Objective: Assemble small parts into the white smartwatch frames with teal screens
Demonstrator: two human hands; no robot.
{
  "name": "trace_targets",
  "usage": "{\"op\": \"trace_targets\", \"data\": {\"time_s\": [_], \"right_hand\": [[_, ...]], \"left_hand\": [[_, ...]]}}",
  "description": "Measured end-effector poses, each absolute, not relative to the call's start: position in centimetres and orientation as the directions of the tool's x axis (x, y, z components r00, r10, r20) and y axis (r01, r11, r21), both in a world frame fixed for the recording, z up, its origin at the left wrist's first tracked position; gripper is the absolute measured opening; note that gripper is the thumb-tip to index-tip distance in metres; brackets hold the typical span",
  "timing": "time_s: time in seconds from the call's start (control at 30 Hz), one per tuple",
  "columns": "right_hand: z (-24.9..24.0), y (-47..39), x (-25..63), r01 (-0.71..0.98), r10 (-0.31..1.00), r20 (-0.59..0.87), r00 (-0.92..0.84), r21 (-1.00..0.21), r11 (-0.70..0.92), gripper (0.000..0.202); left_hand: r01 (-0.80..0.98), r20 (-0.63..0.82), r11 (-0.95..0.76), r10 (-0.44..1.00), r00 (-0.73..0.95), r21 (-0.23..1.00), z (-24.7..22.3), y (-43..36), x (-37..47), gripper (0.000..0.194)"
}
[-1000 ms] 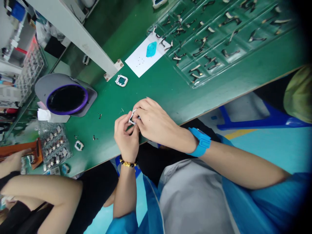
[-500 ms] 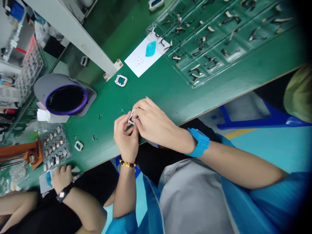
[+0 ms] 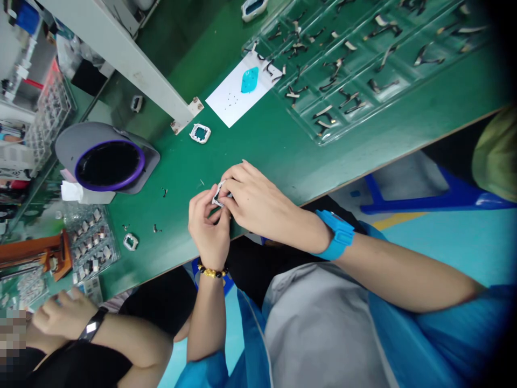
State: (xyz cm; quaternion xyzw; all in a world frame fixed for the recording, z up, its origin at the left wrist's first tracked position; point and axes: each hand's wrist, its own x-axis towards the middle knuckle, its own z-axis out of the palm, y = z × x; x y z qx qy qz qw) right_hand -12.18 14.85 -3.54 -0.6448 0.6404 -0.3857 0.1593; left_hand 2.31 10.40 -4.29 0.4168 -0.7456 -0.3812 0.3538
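Observation:
Between my hands, above the green bench point(image 3: 266, 167) near its front edge, is a small white watch-case frame point(image 3: 218, 195) with a dark inside. My left hand point(image 3: 210, 223) grips its left side with curled fingers. My right hand point(image 3: 252, 199) is closed on the other side, its fingertips at the opening; whether they also pinch a small part is hidden. Further back on the bench lies a similar white frame point(image 3: 200, 133). Behind my hands, a white card point(image 3: 226, 108) carries a blue diamond-shaped patch point(image 3: 250, 80) and several tiny dark specks.
At the right, clear compartment trays point(image 3: 323, 137) hold several dark flex cables. A purple-rimmed grey device point(image 3: 109, 161) and a metal post point(image 3: 137, 59) stand at the left. Another white frame point(image 3: 130, 242) lies near a parts tray point(image 3: 91, 242). A co-worker's hand point(image 3: 64, 318) is at lower left.
My hands keep the frame in nearly the same spot; my right wrist has shifted slightly to the right. The co-worker's hand has moved left, away from the parts tray and the bench edge.

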Motion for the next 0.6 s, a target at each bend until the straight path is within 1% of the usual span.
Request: {"op": "trace_targets", "data": {"time_s": [0.2,0.37,0.6], "right_hand": [[-3.86,14.65,-12.17,-0.692,-0.939,0.314,-0.136,-0.709,-0.137,0.026],[-4.0,14.41,-12.27,-0.688,-0.938,0.318,-0.135,-0.712,-0.142,0.027],[-4.17,14.4,-12.45,-0.693,-0.942,0.319,-0.107,-0.703,-0.159,0.024]], "left_hand": [[-0.372,0.208,0.365,-0.893,-0.399,0.853,-4.28,10.39,2.28,0.032],[-0.339,0.213,0.36,-0.891,-0.401,0.869,-4.3,10.37,2.28,0.031],[-0.37,0.205,0.366,-0.89,-0.407,0.854,-4.29,10.39,2.37,0.034]]}}
